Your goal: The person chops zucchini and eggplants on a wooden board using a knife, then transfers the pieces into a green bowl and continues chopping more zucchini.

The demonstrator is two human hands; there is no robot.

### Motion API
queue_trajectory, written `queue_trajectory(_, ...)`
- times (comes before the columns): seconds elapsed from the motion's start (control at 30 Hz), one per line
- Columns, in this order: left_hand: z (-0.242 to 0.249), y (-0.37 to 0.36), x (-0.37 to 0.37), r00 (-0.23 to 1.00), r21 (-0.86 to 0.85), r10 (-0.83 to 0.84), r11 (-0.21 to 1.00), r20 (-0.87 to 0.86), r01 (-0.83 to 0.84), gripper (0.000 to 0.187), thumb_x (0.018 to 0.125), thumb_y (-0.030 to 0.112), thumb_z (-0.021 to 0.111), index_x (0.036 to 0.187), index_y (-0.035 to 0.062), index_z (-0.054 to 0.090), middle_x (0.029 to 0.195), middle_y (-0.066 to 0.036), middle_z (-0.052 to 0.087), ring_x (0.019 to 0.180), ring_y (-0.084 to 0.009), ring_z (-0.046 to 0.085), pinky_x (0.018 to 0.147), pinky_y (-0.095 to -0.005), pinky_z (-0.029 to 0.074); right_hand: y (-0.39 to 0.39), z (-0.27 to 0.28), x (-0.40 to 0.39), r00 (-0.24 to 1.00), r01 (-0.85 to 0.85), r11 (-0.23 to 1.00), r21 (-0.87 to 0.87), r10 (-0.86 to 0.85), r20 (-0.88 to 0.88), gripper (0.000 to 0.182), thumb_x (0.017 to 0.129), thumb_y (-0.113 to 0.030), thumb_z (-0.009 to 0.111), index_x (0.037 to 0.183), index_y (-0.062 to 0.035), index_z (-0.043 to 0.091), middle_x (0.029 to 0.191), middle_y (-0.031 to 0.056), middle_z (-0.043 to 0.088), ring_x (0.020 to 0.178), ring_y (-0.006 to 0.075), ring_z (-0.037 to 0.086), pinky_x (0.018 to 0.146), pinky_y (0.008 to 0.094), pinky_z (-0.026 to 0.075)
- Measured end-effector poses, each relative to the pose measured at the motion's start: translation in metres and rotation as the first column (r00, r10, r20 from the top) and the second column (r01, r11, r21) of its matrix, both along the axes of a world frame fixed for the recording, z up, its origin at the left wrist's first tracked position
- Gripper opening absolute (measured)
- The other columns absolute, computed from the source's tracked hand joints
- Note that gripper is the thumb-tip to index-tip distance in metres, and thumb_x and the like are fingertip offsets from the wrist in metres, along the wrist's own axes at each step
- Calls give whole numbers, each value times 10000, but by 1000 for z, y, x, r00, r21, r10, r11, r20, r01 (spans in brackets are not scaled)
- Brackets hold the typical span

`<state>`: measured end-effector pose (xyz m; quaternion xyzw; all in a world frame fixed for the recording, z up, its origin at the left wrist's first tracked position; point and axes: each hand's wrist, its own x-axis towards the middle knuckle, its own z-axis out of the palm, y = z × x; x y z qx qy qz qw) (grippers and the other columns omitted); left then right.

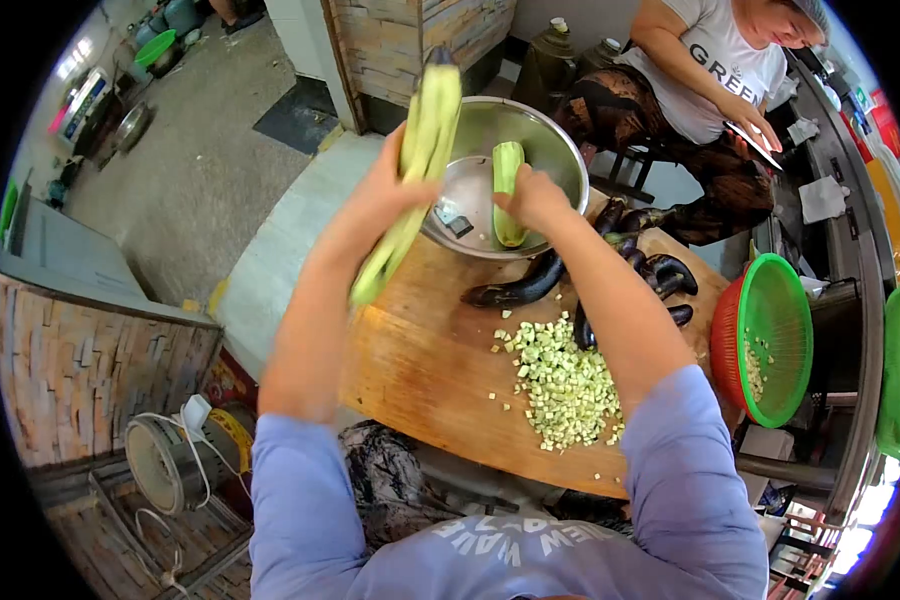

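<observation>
Room: paved with a grey floor [200, 140]; occupied at upper right by a seated co-worker [715, 60] in a white T-shirt, bent over a thin pale object [755, 145] too indistinct to identify.
Surface: a brown wooden tabletop [400, 350], rounded at the edge.
Bowl: a wide, round, silver metal bowl [555, 140], set on the far side of the tabletop, presumably to suit both arms at once.
Left hand [395, 185]: clamped round a long, peeled, pale-green eggplant [437, 110] with a dark stem end; raised aslant before the bowl's left rim, stem end up, likely gripped near mid-length for balance.
Right hand [538, 200]: closed on a shorter, peeled, pale-green eggplant [508, 165] inside the bowl, probably grasped from the side for steadiness.
Hands: apart, with 1 eggplant each.
Unpeeled eggplants: glossy, dark purple [515, 292], grouped right of the bowl, partly behind the right forearm; apparently handy there; cannot tell how many.
Diced pile: small pale-green cubes [565, 390], nearer the body, with a few strays; perhaps gathered as a separate heap.
Basket pair: a green plastic colander [800, 270] nested in a red plastic basket [727, 350], at the tabletop's right, with pale bits [755, 370] inside; perhaps doubled for draining.
</observation>
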<state>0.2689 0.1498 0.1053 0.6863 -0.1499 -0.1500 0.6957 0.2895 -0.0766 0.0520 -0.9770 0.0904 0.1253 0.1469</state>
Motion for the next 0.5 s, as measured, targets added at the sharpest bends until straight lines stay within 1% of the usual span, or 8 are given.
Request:
queue_trajectory(0.17,-32,43,-83,856,458,-495,802,152,383,1017,588,142,713,1472,53,217,1286,-188,475,1244,-326,460,1080,-414,354,5,-54,23,997,80,976,203,-77,-22,804,738,-284,740,1289,131,327,1276,283,500,1152,373,550,971,405,455)
queue_trajectory(0.23,-64,37,-102,799,727,-597,579,70,368,955,616,102,715,1465,132,278,1286,-232,461,1153,-365,500,987,-435,421,4,-54,20,988,145,934,327,-155,5,726,754,-277,721,1274,78,361,1209,245,542,1061,343,600,875,438,510)
queue_trajectory(0.27,-70,33,-108,765,821,-644,434,-5,370,945,627,118,733,1464,152,294,1292,-239,454,1146,-377,498,969,-435,429,2,-47,16,970,224,840,494,-240,-32,680,762,-273,704,1264,54,382,1178,225,552,1013,326,609,810,443,521)
queue_trajectory(0.33,-93,30,-117,742,872,-653,442,151,212,893,643,161,763,1438,154,355,1297,-228,459,1123,-367,513,925,-415,447,-2,-28,9,915,346,548,762,-377,-144,592,779,-265,671,1244,5,423,1115,184,572,915,293,627,678,453,542)
queue_trajectory(0.37,-101,30,-119,720,885,-655,448,229,126,868,651,182,778,1425,155,385,1299,-222,462,1112,-362,520,903,-406,457,-21,-13,8,918,389,341,856,-223,-329,430,807,-264,611,1158,-46,490,1056,138,563,794,247,613,514,434,505)
queue_trajectory(0.4,-99,31,-118,696,852,-645,515,315,92,805,649,197,786,1375,144,443,1279,-207,478,1103,-356,526,903,-418,457,-32,8,-18,981,195,303,933,-73,-181,637,859,-264,535,1414,-8,354,1183,151,549,931,186,596,742,331,533)
queue_trajectory(0.43,-94,36,-113,669,812,-627,580,400,59,744,646,211,794,1326,134,501,1258,-191,495,1094,-349,531,903,-430,456,-38,14,-41,995,3,317,949,-95,29,754,835,-304,561,1475,-24,277,1284,147,508,1086,187,553,907,312,468)
queue_trajectory(0.5,-71,48,-93,708,711,-546,698,448,89,586,661,229,803,1199,108,604,1191,-160,546,1052,-317,556,881,-421,468,-54,48,-95,960,-264,481,836,44,278,797,809,-338,575,1477,-23,277,1373,152,456,1186,217,509,1002,335,409)
